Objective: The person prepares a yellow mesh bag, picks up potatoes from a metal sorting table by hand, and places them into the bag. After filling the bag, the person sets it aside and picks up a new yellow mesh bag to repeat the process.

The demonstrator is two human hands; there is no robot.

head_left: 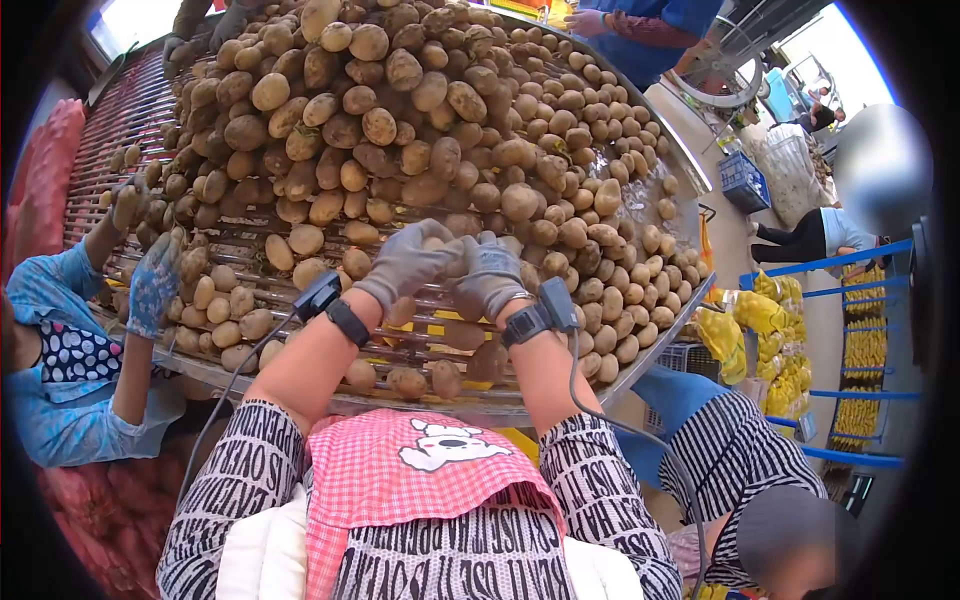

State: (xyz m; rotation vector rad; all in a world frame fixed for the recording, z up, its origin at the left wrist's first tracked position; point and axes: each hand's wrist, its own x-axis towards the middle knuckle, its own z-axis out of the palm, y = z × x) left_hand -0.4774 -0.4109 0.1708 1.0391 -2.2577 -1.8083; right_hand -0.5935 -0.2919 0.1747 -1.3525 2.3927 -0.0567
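Observation:
A large heap of brown potatoes [380,125] covers the slatted metal table in front of me. My left hand [412,262], in a grey glove, reaches over the near side of the heap with its fingers curled around a potato [437,240]. Close beside it on the right, my right hand [488,268], also gloved in grey, is among potatoes; its fingers point away from me, and what they hold, if anything, is hidden. Below my hands, a few potatoes [446,378] lie on the bare slats near the front edge.
At the left, a co-worker's patterned gloved hand [154,285] is at the potatoes. Other workers stand at the far side and lower right. Red sacks [50,180] lie far left. A blue crate [744,182] and yellow net bags [780,340] are at the right.

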